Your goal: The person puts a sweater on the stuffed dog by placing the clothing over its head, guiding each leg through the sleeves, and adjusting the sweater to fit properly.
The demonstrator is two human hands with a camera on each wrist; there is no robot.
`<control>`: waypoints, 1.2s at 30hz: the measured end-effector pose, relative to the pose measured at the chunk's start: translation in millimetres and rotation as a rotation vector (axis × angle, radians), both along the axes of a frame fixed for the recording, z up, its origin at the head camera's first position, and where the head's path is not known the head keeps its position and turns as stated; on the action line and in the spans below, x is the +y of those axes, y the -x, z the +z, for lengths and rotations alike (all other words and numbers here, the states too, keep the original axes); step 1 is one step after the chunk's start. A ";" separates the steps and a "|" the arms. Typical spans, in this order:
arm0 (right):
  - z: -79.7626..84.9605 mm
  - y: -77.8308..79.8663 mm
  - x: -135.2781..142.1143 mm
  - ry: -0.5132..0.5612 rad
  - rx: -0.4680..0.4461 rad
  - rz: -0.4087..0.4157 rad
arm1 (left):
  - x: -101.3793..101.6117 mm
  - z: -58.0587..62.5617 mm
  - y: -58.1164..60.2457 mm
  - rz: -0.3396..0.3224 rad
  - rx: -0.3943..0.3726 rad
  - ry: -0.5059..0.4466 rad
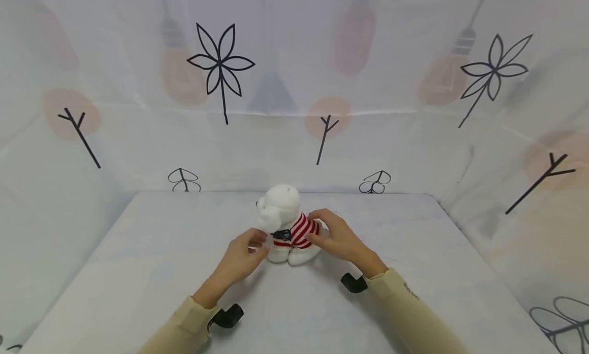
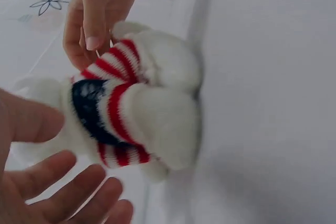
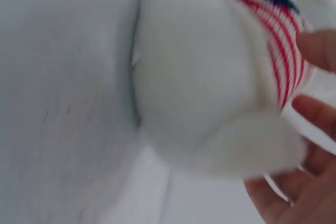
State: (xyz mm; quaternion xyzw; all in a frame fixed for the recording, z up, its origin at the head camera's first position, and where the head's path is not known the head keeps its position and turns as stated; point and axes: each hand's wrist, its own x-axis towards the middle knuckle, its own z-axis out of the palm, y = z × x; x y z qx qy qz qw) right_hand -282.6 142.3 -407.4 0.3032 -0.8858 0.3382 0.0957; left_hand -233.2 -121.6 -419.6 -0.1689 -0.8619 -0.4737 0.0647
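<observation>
A white plush dog (image 1: 278, 209) in a red-and-white striped sweater (image 1: 303, 230) sits upright on the white surface, its head turned to the left. A dark navy patch (image 2: 90, 109) crosses the sweater's chest. My left hand (image 1: 245, 254) is beside the dog's chest and muzzle; in the left wrist view its fingers (image 2: 86, 190) are spread and loosely bent, not wrapped around it. On the other side, my right hand (image 1: 338, 237) lies close along the dog's back, thumb over the sweater. The right wrist view shows loosely curved fingers (image 3: 317, 111) near the sweater; firm contact cannot be made out.
The white-covered table (image 1: 152, 272) stretches around the dog. A patterned fabric backdrop (image 1: 276, 149) rises behind the table and along both sides. Dark wrist mounts (image 1: 227, 316) stick out from both beige sleeves (image 1: 405, 308).
</observation>
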 end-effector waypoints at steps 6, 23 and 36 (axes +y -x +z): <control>10.3 -13.2 -27.2 -0.033 0.131 -0.117 | -3.6 16.3 18.2 0.155 0.044 -0.144; 3.1 -3.5 -30.7 -0.127 0.154 -0.149 | 0.4 19.3 39.8 -0.059 -0.077 -0.403; 0.5 12.1 -10.1 -0.091 0.165 0.003 | 21.4 45.9 3.7 -0.026 0.032 -0.296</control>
